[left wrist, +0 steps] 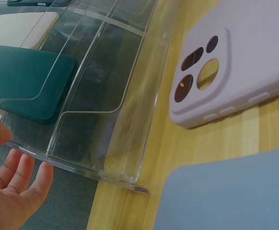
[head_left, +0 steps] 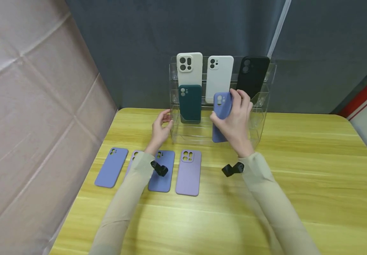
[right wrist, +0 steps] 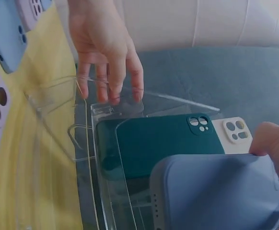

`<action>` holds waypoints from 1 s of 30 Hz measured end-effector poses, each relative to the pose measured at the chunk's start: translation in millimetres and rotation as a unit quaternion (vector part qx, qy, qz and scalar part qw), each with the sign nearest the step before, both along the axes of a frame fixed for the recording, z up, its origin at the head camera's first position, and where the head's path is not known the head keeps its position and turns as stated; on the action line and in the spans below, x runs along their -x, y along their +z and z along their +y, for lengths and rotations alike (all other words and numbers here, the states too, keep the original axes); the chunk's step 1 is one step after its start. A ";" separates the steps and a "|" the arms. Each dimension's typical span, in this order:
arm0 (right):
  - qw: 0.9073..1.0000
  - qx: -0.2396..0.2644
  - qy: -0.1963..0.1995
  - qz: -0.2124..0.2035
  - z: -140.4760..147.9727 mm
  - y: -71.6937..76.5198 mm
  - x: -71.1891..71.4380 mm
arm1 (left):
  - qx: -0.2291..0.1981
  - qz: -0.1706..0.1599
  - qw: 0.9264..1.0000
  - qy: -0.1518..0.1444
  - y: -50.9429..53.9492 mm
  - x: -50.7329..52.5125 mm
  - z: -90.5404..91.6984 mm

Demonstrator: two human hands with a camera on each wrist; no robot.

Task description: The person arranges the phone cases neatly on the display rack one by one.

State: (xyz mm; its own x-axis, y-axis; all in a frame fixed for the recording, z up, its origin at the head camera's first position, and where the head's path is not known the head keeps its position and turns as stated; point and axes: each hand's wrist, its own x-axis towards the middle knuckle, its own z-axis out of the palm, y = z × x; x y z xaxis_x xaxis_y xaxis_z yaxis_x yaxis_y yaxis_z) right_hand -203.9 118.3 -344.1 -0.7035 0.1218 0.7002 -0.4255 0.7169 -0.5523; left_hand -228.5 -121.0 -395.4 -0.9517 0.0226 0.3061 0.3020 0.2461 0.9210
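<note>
Well, from where I stand, the left hand [head_left: 161,128] sits at the left side of a clear tiered rack [head_left: 190,139], its fingers loosely extended against the side panel with the thumb apart, probably steadying it. Next come a dark green case [head_left: 190,102] standing below a cream case [head_left: 193,75], then a white case [head_left: 219,78]. In front of that, the right hand [head_left: 238,122] grips a blue-violet case [head_left: 223,108] between thumb and fingers, upright; I can't tell whether its lower edge is seated. A black case [head_left: 253,72] leans behind, farther right. I'd judge the step in hand to be setting this case beside the green one; the next move would call for squaring its bottom edge behind the clear lip, then letting go.

Pale quilted covering [head_left: 37,106] hangs at far left. On the wood-grain table [head_left: 215,219], a row of blue and lilac cases [head_left: 188,179] lies flat, one partly under the left sleeve. Dark grey curtain [head_left: 132,53] backs everything, and a red strip [head_left: 365,92] edges the far right.
</note>
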 end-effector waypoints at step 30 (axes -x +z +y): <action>0.990 0.061 -0.112 0.060 -33.0 -17.6 70.2 | -0.014 0.004 1.000 -0.002 -22.5 17.0 -4.7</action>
